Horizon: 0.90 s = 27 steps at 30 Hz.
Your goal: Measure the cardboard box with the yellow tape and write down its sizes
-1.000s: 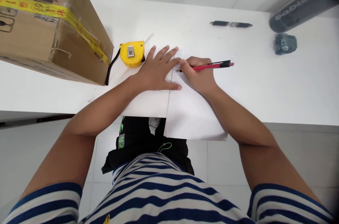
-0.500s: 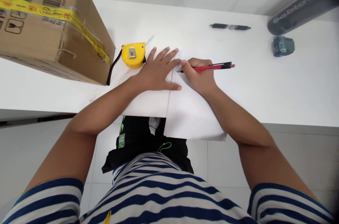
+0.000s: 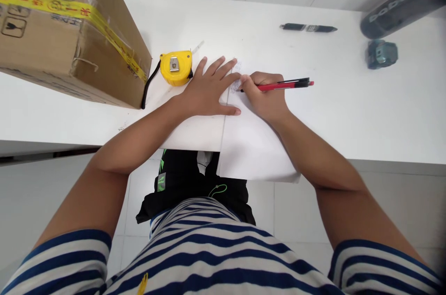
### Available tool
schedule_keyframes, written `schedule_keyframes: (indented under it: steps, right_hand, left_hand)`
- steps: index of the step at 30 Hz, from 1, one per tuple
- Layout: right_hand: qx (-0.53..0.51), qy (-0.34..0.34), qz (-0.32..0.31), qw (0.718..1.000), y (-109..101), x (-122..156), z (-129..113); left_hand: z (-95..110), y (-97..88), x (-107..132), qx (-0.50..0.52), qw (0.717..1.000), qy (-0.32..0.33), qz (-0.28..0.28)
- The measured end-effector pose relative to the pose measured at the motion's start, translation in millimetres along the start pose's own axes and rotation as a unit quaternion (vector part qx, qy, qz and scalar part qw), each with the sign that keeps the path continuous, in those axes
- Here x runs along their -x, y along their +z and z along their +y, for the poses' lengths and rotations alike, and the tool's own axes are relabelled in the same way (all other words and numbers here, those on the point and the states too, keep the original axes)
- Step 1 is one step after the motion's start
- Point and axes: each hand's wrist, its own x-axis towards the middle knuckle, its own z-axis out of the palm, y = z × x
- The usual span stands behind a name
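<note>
A sheet of white paper (image 3: 258,146) lies on the white table, its near end hanging past the front edge. Small handwriting shows near its upper left. My right hand (image 3: 270,97) grips a red and black pen (image 3: 282,85), the tip down at the writing. My left hand (image 3: 212,88) lies flat with fingers spread, its fingertips and thumb over the paper's left edge. Just left of those fingers sits a yellow tape measure (image 3: 176,74) with a black strap.
A taped cardboard box (image 3: 111,49) stands at the left. Toward the back right lie a black pen (image 3: 308,28), a dark bottle (image 3: 397,9) on its side and a small teal object (image 3: 382,54). The table's front edge (image 3: 383,161) runs close to my body.
The view has shifted slightly, so the things on the table appear a little higher. My right hand and the pen stay at the writing; my left hand keeps its place on the paper.
</note>
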Motion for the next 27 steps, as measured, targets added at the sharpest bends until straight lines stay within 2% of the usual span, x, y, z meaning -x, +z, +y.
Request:
schedule_keyframes:
  steps: [2,7,14,18,27]
  right_hand:
    - [0.005,0.0,0.011,1.0,-0.1,0.4,1.1]
    - [-0.007,0.008,-0.025,1.0,-1.4,-0.5,1.1]
    - [-0.001,0.003,-0.007,1.0,-1.0,-0.2,2.1]
    - [0.008,0.003,0.026,1.0,-0.4,0.4,1.8]
    - [-0.009,0.008,0.022,1.0,1.8,-2.4,7.9]
  left_hand:
    - [-0.2,-0.2,0.0,0.0,1.0,-0.002,-0.002]
    - [0.9,-1.6,-0.8,0.018,1.0,-0.004,0.002]
    - [1.7,-2.6,-0.8,0.018,1.0,-0.009,-0.003]
    - [0.5,-0.9,-0.9,0.013,1.0,-0.01,-0.001]
    - [1.0,-5.6,0.2,0.033,0.999,-0.009,0.0]
